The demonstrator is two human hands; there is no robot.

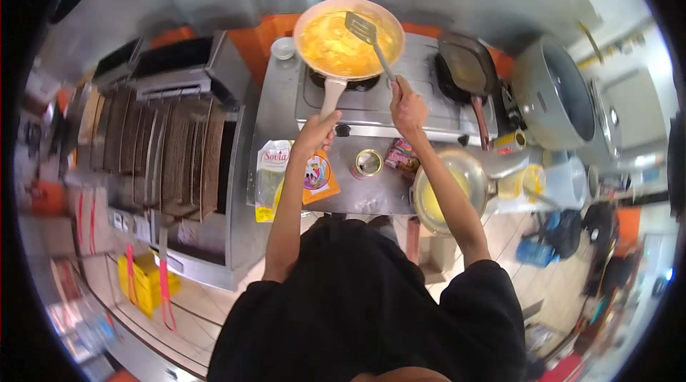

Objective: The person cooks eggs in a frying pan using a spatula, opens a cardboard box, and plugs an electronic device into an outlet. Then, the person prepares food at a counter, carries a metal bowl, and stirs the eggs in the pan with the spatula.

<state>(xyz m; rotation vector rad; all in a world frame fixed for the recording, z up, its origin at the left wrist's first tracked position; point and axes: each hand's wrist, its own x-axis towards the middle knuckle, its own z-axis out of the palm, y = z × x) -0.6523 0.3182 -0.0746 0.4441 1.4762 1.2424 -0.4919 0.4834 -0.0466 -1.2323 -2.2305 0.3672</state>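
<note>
My left hand (316, 133) is closed round the pale handle of a frying pan (330, 96), which is over the left burner of the stove. Yellow egg mixture (332, 46) covers the pan's bottom. In my right hand (408, 107) is a grey slotted spatula (362, 28), its blade over the right part of the pan; whether it touches the egg I cannot tell. Below my hands on the counter are an open can (368, 162) and a pink packet (402, 156). An orange packet (321, 178) and a Sovia bag (274, 167) lie by my left forearm.
A dark square pan (468, 64) sits on the right burner, its handle (479, 121) pointing towards me. Under my right forearm is a metal bowl (434, 203) with yellow liquid. A large pot (550, 96) stands at the right. A small white bowl (283, 47) is left of the stove.
</note>
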